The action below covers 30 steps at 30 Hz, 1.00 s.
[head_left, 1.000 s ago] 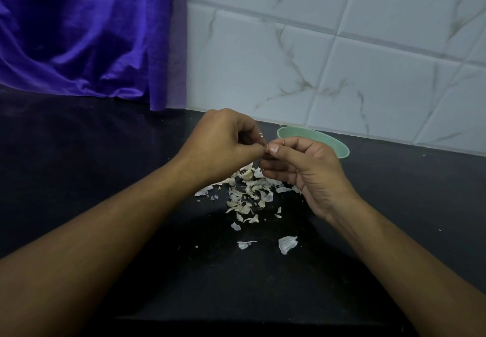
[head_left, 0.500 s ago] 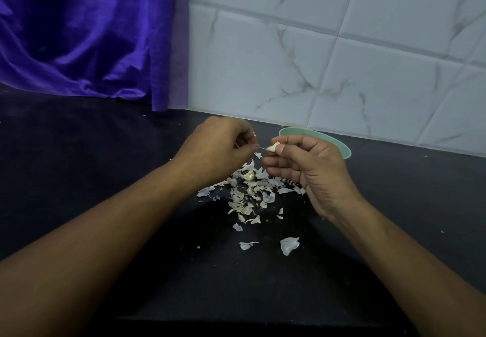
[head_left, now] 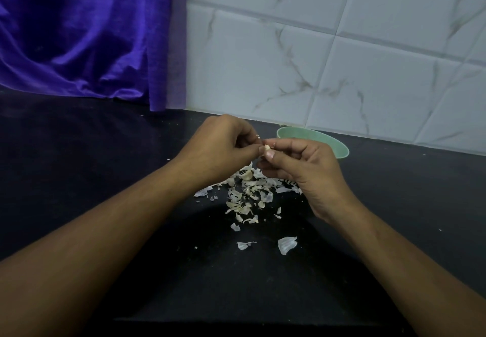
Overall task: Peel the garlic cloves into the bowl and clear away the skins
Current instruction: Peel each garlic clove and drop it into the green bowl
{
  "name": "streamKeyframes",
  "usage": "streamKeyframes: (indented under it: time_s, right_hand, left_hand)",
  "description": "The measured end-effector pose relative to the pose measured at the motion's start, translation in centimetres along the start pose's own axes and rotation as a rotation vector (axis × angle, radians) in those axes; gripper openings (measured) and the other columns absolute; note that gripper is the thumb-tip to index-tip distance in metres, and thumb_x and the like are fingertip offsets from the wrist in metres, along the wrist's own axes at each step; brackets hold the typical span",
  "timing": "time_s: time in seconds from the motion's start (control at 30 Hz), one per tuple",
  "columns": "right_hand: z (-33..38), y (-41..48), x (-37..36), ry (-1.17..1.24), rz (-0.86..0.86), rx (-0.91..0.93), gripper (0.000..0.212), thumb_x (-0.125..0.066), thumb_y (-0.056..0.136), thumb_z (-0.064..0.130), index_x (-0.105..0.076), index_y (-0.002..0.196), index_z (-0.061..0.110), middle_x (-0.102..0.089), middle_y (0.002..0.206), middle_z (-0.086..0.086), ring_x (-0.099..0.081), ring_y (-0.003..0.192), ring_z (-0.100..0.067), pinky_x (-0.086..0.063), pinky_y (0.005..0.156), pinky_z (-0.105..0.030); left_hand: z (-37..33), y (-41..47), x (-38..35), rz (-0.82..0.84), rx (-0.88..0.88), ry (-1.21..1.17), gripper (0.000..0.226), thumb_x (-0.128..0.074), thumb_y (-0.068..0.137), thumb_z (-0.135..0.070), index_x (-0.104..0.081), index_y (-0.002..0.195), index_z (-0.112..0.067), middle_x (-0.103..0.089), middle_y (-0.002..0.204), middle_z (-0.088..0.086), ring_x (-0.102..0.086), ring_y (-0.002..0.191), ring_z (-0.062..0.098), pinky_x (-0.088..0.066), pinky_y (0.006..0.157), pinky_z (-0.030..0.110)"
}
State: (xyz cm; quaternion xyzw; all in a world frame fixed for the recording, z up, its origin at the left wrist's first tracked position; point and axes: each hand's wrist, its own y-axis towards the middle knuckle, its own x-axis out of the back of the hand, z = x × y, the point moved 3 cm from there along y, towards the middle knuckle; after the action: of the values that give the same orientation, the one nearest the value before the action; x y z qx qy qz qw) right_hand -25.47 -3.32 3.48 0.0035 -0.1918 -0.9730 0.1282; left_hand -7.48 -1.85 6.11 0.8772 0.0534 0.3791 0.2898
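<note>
Black counter [head_left: 79, 179], skins [head_left: 247, 194] scattered — right hand [head_left: 302, 168] pinches a garlic clove [head_left: 267, 148], left hand [head_left: 221, 150] picks at it (fingertips closed); green bowl [head_left: 339, 147] behind.

Wide open across the dark counter [head_left: 79, 168] to either side, closed off at the back by tiled wall [head_left: 342, 60] and hanging purple cloth [head_left: 79, 34], cluttered mid-counter by a green bowl [head_left: 315, 134] near the wall and scattered garlic skins [head_left: 247, 194] just before it.
</note>
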Motion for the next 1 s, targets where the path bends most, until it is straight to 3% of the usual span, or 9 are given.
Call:
streamKeyframes:
  time_s: [0.33, 0.57, 0.8, 1.0]
  right_hand:
    - [-0.13, -0.23, -0.06, -0.103, 0.028, 0.057, 0.018, -0.073, 0.091, 0.001, -0.077, 0.108, 0.005, -0.079, 0.088, -0.015, -0.078, 0.083, -0.027, -0.063, 0.078, -0.032]
    - [0.11, -0.08, -0.33, 0.016, 0.012, 0.034, 0.015, -0.067, 0.094, -0.004, -0.074, 0.107, -0.001, -0.076, 0.095, -0.024, -0.074, 0.085, -0.03, -0.063, 0.084, -0.046]
    - [0.18, -0.07, -0.23, 0.121, 0.019, -0.023, 0.02, -0.073, 0.09, 0.006, -0.073, 0.108, -0.001, -0.076, 0.095, -0.022, -0.074, 0.083, -0.028, -0.065, 0.079, -0.039]
    - [0.24, -0.08, -0.21, 0.132, 0.012, -0.072, 0.013, -0.065, 0.093, -0.007, -0.07, 0.103, -0.001, -0.076, 0.091, -0.021, -0.077, 0.083, -0.03, -0.065, 0.075, -0.038]
  left_hand:
    - [-0.08, -0.27, -0.45, 0.017, -0.019, 0.069, 0.014, -0.075, 0.089, -0.035, -0.072, 0.077, -0.029, -0.067, 0.064, -0.014, -0.064, 0.064, -0.001, -0.049, 0.062, 0.024]
    - [-0.26, -0.24, -0.38, -0.001, 0.074, -0.037, 0.015, -0.072, 0.086, -0.032, -0.069, 0.073, -0.025, -0.065, 0.06, -0.013, -0.056, 0.055, 0.001, -0.043, 0.056, 0.024]
    - [-0.15, -0.35, -0.6, 0.022, 0.119, -0.186, 0.015, -0.07, 0.094, -0.028, -0.072, 0.081, -0.022, -0.069, 0.061, -0.009, -0.058, 0.049, -0.003, -0.043, 0.05, 0.015]
    - [0.07, -0.36, -0.59, 0.051, 0.192, -0.38, 0.014, -0.069, 0.096, -0.02, -0.073, 0.086, -0.012, -0.075, 0.074, 0.001, -0.076, 0.072, 0.012, -0.063, 0.062, 0.035]
